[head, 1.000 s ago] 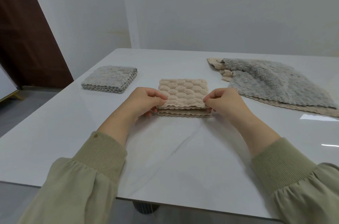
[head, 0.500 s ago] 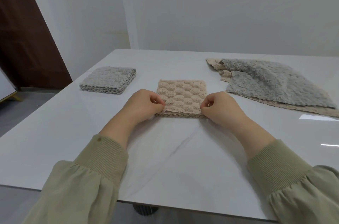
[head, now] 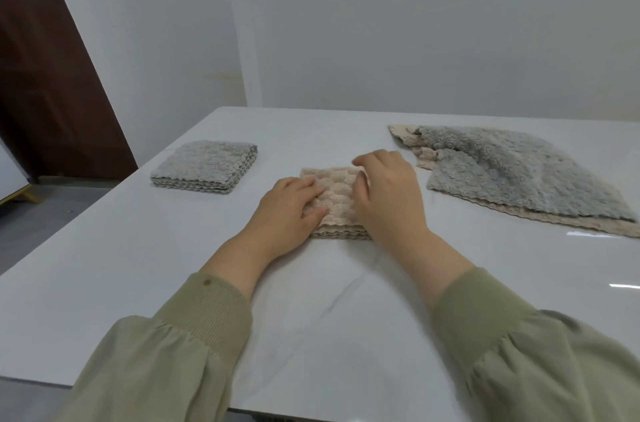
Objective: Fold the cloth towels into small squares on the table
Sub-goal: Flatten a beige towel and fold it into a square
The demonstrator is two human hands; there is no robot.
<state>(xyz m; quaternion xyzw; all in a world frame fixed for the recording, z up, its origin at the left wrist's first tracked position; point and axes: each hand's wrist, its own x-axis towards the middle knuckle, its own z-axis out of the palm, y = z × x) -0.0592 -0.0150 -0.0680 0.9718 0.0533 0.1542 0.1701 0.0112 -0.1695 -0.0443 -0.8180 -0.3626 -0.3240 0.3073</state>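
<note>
The beige towel, folded small, lay right of the grey square. Left hand and right hand rested on it, fingers released, pinching nothing. Pressing evenly toward the edges would likely set the creases squarely.

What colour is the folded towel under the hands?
Beige, with a scalloped texture: folded towel, seen in the head view.

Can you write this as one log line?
step: pressing folded beige towel flat | left hand: flat on it | right hand: over it | done: folded gray towel | waiting: unfolded towels
</note>
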